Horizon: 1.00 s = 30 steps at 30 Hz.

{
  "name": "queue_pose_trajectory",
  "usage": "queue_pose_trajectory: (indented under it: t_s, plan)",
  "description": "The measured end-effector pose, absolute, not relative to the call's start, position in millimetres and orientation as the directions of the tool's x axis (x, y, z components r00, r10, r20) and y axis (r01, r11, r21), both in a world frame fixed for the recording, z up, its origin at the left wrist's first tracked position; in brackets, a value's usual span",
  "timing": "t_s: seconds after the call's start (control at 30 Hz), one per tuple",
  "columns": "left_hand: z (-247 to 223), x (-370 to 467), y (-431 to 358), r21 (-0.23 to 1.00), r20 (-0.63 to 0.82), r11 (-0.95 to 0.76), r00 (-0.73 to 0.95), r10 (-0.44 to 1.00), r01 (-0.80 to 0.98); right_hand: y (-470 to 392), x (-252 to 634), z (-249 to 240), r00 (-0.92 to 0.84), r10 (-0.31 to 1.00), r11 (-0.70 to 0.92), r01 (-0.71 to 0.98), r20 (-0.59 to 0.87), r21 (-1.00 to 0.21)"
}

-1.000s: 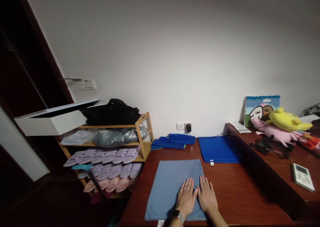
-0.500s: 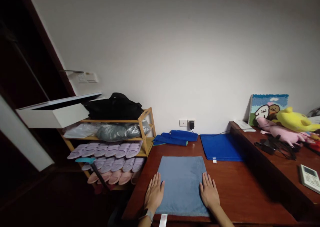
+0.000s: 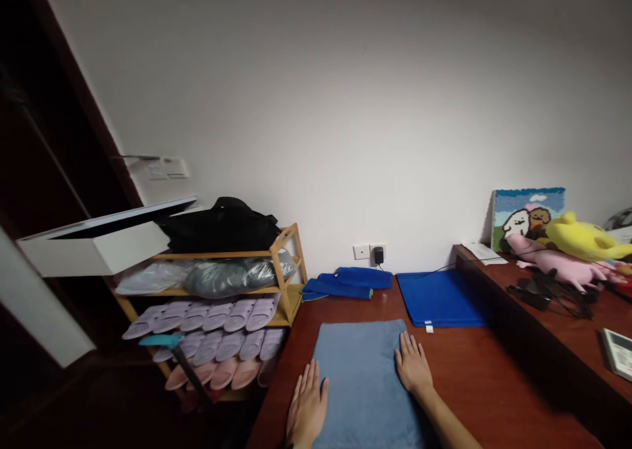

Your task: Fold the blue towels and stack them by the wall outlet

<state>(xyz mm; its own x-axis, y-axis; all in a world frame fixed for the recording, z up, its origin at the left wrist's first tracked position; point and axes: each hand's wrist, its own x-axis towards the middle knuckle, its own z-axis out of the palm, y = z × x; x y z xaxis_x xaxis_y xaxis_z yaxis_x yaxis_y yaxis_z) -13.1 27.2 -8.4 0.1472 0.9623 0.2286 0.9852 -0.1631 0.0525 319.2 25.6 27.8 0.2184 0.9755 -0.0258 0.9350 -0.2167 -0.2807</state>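
A grey-blue cloth (image 3: 365, 383) lies flat on the reddish-brown table (image 3: 474, 376), its near edge outside the frame. My left hand (image 3: 307, 406) rests open at the cloth's left edge, fingers stretched forward and thumb on the cloth. On the opposite side, my right hand (image 3: 413, 365) lies flat with its fingers slightly spread over the right edge, near the far corner. Neither hand grips anything. Behind the cloth to the right is a bright blue folded cloth (image 3: 439, 297) with a white tag. Blue folded strips of cloth (image 3: 348, 283) sit at the table's back left.
On the left stands a wooden rack (image 3: 291, 264) with slippers (image 3: 217, 317), plastic-wrapped items, a black bag (image 3: 222, 228) and a white box (image 3: 93, 251). A raised surface at right holds plush toys (image 3: 582, 238), black cables (image 3: 548, 296) and a calculator-like device (image 3: 617, 353).
The view has tilted up slightly, so the cloth appears lower. My right hand has slid forward along the cloth's right edge, towards its far corner. My left hand remains at the left edge.
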Motion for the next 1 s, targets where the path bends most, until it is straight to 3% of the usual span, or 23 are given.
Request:
queue_pose_trajectory:
  t_s: [0.2,0.37,0.5,0.63,0.77,1.0]
  plan:
    - [-10,-16,26,0.013,0.244,-0.160,0.152,0.958,0.987,25,320,19,0.210,0.978,-0.202,0.928,-0.010,-0.314]
    - [4,-10,29,-0.055,0.360,-0.200,0.207,0.910,0.978,28,319,18,0.217,0.976,-0.213,0.919,-0.024,-0.331]
    - [31,55,29,-0.016,0.377,-0.414,0.389,0.840,0.910,27,320,22,0.214,0.976,-0.215,0.918,-0.039,-0.333]
    - [43,151,27,0.113,0.247,-0.636,0.598,0.762,0.763,23,321,26,0.177,0.983,-0.180,0.932,-0.039,-0.314]
    - [30,183,38,0.185,0.116,-0.493,0.479,0.870,0.850,24,322,23,0.172,0.985,-0.171,0.934,-0.026,-0.312]
    - [18,55,82,-0.018,0.088,-0.154,0.155,0.984,0.988,29,320,23,0.216,0.976,-0.213,0.921,-0.028,-0.326]
